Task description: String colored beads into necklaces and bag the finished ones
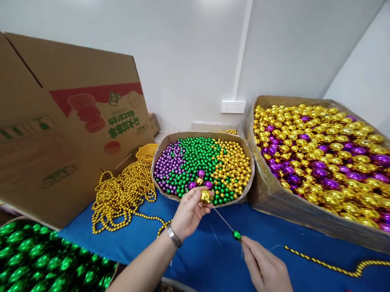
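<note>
While the blue worktop (129,244) carries the bead tray (168,141) just ahead, my left hand (188,213) pinches a gold bead (205,197) above and left of my right hand (268,272), whose fingers (247,246) pinch the thin needle (224,220) slanting between them, beside a green bead (236,235).

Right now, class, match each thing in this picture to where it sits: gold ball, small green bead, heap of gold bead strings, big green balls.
Things:
1 gold ball
2 small green bead
3 heap of gold bead strings
4 big green balls

Places:
A on the wire, at the right hand fingertips
B lower left corner of the view
C pinched in the left hand
D on the blue cloth, beside the tilted carton

Pairs: 1-C, 2-A, 3-D, 4-B
</note>
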Action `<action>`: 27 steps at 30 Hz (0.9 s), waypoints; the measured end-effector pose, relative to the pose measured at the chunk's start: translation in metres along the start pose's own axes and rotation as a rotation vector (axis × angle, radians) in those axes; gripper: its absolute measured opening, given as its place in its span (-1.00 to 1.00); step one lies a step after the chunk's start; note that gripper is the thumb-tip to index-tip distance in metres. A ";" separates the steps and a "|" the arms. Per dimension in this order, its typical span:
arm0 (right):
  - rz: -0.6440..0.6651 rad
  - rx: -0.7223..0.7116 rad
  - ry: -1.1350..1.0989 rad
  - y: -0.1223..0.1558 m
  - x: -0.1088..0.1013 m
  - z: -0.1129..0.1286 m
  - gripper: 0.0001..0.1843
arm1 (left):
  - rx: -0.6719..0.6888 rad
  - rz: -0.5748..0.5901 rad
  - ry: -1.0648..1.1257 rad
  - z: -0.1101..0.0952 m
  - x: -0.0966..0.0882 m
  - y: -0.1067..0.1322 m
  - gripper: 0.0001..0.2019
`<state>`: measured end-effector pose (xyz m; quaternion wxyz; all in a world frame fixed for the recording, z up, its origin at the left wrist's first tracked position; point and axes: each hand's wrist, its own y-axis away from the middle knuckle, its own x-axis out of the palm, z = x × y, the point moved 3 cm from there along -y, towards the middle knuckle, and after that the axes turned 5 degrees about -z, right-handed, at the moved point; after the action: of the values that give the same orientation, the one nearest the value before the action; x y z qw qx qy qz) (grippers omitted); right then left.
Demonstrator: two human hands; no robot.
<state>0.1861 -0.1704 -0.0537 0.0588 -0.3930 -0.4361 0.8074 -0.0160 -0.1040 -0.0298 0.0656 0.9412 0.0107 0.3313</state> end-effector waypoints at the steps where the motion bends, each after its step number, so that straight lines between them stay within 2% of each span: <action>1: 0.005 0.003 0.010 0.000 0.000 0.000 -0.71 | -0.001 0.007 0.002 0.002 -0.001 0.001 -0.66; 10: 0.021 -0.050 0.076 0.006 -0.002 -0.003 -0.72 | -0.002 -0.001 -0.023 0.006 -0.002 0.004 -0.67; 12: 0.022 -0.061 0.112 0.007 -0.002 -0.003 -0.70 | 0.054 0.001 -0.076 0.006 -0.001 0.007 -0.67; 15: 0.027 -0.087 0.204 0.007 -0.001 -0.003 -0.67 | 0.202 0.020 -0.268 0.007 0.001 0.014 -0.69; 17: 0.034 -0.073 0.203 0.007 0.000 -0.003 -0.66 | 0.244 0.053 -0.371 0.011 0.004 0.019 -0.68; 21: 0.086 0.021 0.006 0.009 0.004 -0.004 -0.66 | 0.146 0.058 -0.292 0.022 0.004 0.023 -0.65; 27: 0.076 0.060 -0.040 0.014 0.008 -0.006 -0.69 | 0.101 0.046 -0.256 0.024 0.003 0.022 -0.64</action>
<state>0.1888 -0.1717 -0.0711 0.0309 -0.3913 -0.3974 0.8294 0.0002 -0.1286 -0.0434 0.0111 0.9779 -0.0027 0.2090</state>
